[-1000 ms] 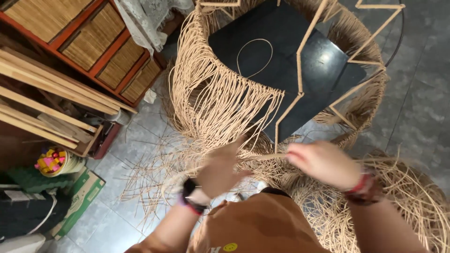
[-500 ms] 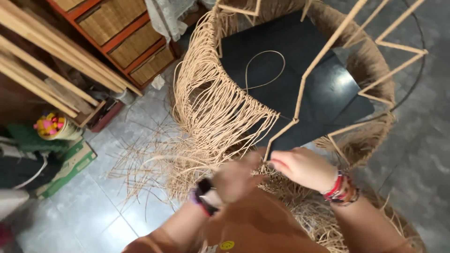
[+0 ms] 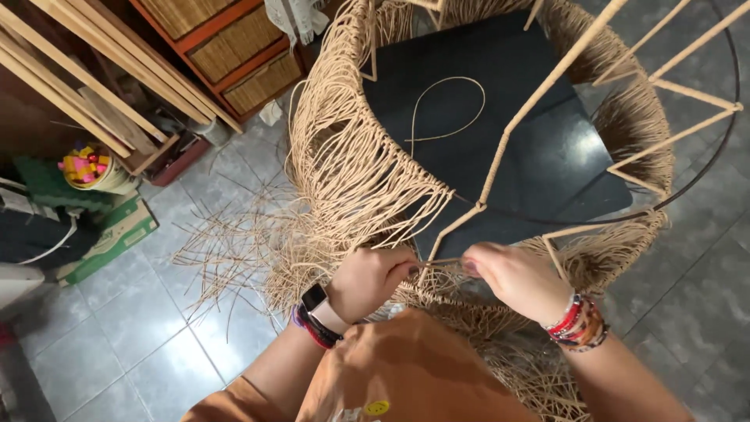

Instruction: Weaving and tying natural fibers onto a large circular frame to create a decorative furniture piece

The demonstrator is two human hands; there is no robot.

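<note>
Left hand (image 3: 369, 280) and right hand (image 3: 516, 278) pinch one rattan strand (image 3: 442, 262) taut between fingers, at 6 o'clock rim of woven chair frame (image 3: 500, 148); loose strands (image 3: 234, 250) fan over floor at 9 o'clock.

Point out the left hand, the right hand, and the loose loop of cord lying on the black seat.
left hand (image 3: 371, 280), head view, on the back of the hand.
right hand (image 3: 517, 279), head view, on the back of the hand.
cord loop (image 3: 470, 123), head view, on the right side of the loop.
</note>
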